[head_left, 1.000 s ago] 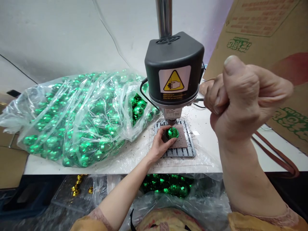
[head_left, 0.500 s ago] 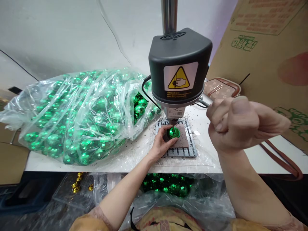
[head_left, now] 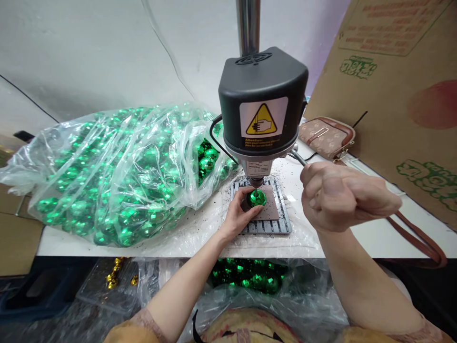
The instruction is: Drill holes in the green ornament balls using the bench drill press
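A small bench drill press (head_left: 262, 109) with a black motor housing stands on the white table (head_left: 374, 236). My left hand (head_left: 237, 214) is closed round a shiny green faceted ball (head_left: 257, 197), which sits on a brown pad on the drill's slotted base plate (head_left: 266, 226), right under the bit. My right hand (head_left: 342, 197) is a fist wrapped round the drill's feed lever (head_left: 298, 158), held low to the right of the machine.
A big clear plastic bag (head_left: 114, 171) full of green balls lies left of the drill. Another bag of green balls (head_left: 250, 276) hangs below the table's front edge. A brown handbag (head_left: 326, 136) and a cardboard box (head_left: 400, 95) are at the right. Drill dust speckles the table.
My right fist has swung the feed lever down from head height to beside the base. The drill head has stayed over the ball; my left hand has kept its hold.
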`<state>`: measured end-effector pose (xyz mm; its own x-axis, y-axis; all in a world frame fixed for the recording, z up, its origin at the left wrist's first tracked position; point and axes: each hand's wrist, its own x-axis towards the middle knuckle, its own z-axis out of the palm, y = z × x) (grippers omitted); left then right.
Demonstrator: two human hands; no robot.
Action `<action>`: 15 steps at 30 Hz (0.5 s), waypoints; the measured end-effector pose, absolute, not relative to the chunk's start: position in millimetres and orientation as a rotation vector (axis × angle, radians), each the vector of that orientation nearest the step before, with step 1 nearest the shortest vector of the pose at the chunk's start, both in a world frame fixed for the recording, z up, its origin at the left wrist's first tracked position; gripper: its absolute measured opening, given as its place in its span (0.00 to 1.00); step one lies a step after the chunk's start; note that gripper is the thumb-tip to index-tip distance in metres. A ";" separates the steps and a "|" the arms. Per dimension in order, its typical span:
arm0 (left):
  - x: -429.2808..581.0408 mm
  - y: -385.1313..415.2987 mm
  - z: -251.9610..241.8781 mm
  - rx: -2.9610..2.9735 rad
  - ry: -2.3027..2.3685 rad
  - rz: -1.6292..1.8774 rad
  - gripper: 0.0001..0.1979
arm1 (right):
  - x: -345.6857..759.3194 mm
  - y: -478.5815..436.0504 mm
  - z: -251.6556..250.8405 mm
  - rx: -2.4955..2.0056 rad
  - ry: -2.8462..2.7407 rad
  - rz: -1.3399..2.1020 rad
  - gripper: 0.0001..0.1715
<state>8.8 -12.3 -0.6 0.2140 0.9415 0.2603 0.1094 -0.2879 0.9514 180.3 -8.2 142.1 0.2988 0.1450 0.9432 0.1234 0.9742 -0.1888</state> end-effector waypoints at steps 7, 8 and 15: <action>9.1 -13.8 2.2 1.599 1.024 1.185 0.24 | 185.4 -5.7 124.0 -0.175 -1.330 -0.013 0.27; 9.1 -14.1 2.4 1.600 1.027 1.185 0.24 | 185.4 -6.9 122.0 -0.182 -1.345 -0.003 0.27; 9.8 -15.0 2.7 1.600 1.043 1.185 0.24 | 169.4 -20.1 161.1 -0.469 -1.082 0.133 0.30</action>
<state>9.8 -15.0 2.7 0.1981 0.9481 0.2486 0.1265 -0.2762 0.9527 169.4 -20.1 161.1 0.4722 0.3290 0.8178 0.1218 0.8945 -0.4302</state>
